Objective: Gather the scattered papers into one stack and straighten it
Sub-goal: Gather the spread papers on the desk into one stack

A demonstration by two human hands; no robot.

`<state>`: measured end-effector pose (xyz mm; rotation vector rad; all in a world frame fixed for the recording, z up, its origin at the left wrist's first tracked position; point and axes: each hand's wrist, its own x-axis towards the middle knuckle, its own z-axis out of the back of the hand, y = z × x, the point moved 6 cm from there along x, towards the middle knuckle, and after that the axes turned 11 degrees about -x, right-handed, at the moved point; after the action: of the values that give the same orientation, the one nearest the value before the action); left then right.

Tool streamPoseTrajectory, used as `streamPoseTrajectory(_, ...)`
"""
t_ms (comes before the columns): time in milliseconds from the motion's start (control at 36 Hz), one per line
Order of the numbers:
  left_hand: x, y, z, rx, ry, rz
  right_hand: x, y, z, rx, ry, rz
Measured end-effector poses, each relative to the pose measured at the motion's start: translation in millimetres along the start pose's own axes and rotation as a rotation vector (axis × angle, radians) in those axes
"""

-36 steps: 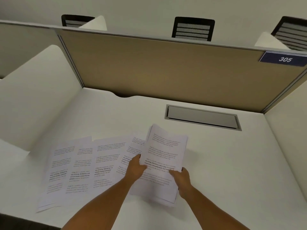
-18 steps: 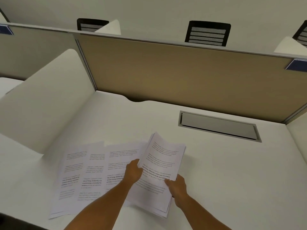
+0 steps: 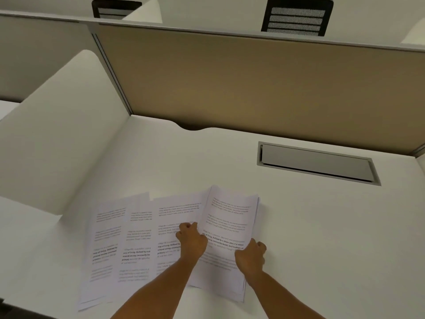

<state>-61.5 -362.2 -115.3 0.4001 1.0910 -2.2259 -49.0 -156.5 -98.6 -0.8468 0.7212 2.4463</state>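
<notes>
A small stack of printed white papers point(image 3: 226, 221) is held over the white desk point(image 3: 322, 226), its left edge curled upward. My left hand point(image 3: 190, 241) grips the stack's left edge. My right hand point(image 3: 250, 255) grips its right edge near the lower corner. To the left, several more printed sheets point(image 3: 128, 245) lie fanned out flat on the desk, overlapping one another, and my left forearm crosses the nearest of them.
A grey cable-tray lid point(image 3: 317, 163) is set into the desk at the back right. A tan partition point(image 3: 253, 84) closes the back and a white side panel point(image 3: 62, 134) the left. Black chair backs point(image 3: 297, 17) show beyond the partition.
The camera view has shifted, so the desk sits further right and lower in frame. Both hands keep hold of the stack, which now lies lower and flatter next to the fanned sheets.
</notes>
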Motion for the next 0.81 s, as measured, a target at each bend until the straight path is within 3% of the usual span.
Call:
streamPoseTrajectory(194, 2.4, 0.5, -0.5, -0.056, 0.048, 0.017, -5.5, 2.9, -2.3, 0.129, 0.019, 0.056)
streamPoseTrajectory(389, -6.3, -4.8, 6.4, -0.090, 0.013, 0.020, -5.6, 7.1, 7.9, 0.059, 0.046, 0.009)
streamPoseTrajectory(806, -63.5, -31.9, 12.9, -0.390, -0.047, -0.155, -3.1, -23.5, 21.0, 0.641, 0.194, 0.033)
